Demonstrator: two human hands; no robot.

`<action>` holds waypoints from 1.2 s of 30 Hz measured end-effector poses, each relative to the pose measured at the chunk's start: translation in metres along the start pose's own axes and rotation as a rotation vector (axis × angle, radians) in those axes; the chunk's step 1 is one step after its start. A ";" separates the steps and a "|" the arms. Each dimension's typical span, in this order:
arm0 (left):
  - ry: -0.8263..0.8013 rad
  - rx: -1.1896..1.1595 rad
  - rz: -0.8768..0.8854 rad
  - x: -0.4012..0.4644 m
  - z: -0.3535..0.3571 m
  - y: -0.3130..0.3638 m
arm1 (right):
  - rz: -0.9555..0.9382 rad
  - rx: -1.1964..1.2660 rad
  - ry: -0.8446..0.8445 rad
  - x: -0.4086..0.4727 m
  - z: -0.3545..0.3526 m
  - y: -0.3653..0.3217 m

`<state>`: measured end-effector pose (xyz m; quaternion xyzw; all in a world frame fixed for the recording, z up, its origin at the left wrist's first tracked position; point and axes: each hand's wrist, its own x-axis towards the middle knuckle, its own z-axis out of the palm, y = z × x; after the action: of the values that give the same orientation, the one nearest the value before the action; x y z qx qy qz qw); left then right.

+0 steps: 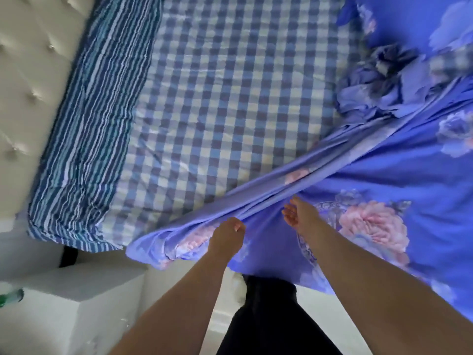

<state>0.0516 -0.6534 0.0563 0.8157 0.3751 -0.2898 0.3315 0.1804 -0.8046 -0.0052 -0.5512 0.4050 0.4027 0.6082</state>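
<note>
- Bedroom surface: a mattress under a blue-and-white checked sheet (225, 93) with a blue striped border band (84, 139), set against a cream button-tufted headboard (30, 80); a white bedside cabinet (76, 301) stands beside the near corner.
- Work item: a blue bedsheet printed with pink flowers (384, 180) covers the right part of the mattress and hangs over the near edge.
- Long axis: its gathered fold (294, 180) runs diagonally from the near edge up-right to a crumpled heap (378, 83).
- Left hand (227, 235): fingers curled, pinching the fold's near end.
- Right hand (299, 213): fingers straight and spread, holding nothing, close beside the fold; contact cannot be confirmed.
- Risk: a pull from the left hand alone would likely skew the bedsheet along the diagonal.
- Risk: the heap may drag and keep its creases.
- Risk: the overhanging near corner may slide to the floor.
</note>
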 end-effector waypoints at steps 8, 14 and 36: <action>-0.009 -0.090 -0.045 0.073 -0.009 0.008 | -0.026 -0.156 0.252 0.091 0.015 -0.029; -0.031 -0.103 -0.057 0.107 -0.015 0.012 | 0.016 -0.109 0.376 0.114 0.024 -0.052; 0.345 -0.007 0.324 0.153 -0.208 0.010 | -0.324 0.312 0.007 -0.041 0.245 -0.148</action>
<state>0.1906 -0.4369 0.0763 0.9015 0.2912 -0.0880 0.3077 0.3172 -0.5721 0.1001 -0.5097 0.3704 0.2302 0.7416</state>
